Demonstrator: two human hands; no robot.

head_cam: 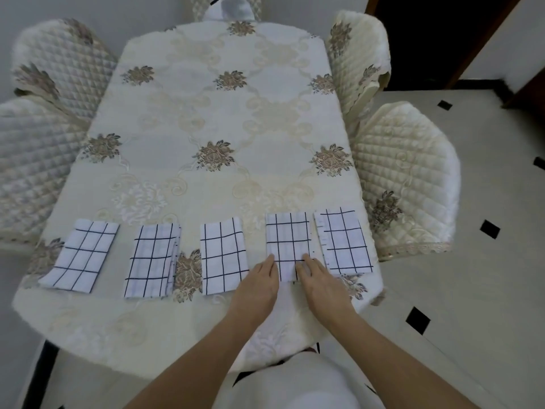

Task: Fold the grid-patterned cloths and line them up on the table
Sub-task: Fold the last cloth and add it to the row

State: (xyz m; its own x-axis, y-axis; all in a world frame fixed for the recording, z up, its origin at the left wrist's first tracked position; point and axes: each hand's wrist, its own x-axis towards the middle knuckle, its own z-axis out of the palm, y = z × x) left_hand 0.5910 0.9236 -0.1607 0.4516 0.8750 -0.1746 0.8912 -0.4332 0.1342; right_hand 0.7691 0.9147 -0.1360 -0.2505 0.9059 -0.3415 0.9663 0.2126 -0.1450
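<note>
Several folded white cloths with black grid lines lie in a row along the near edge of the table [218, 113]. From the left: one cloth [81, 255], a second [152, 261], a third [222, 258], a fourth [287, 237] and the rightmost [343, 242]. My left hand [259, 283] rests with its fingertips at the fourth cloth's near left corner. My right hand [320, 278] lies flat with its fingers on that cloth's near right corner. Both hands touch the cloth with fingers extended, gripping nothing.
The table wears a cream floral tablecloth. Quilted cream chairs stand on the left [32, 169], the right [407, 178] and the far side [358, 54]. A white item [233, 7] lies at the far end. The floor [472, 290] is tiled with black diamonds.
</note>
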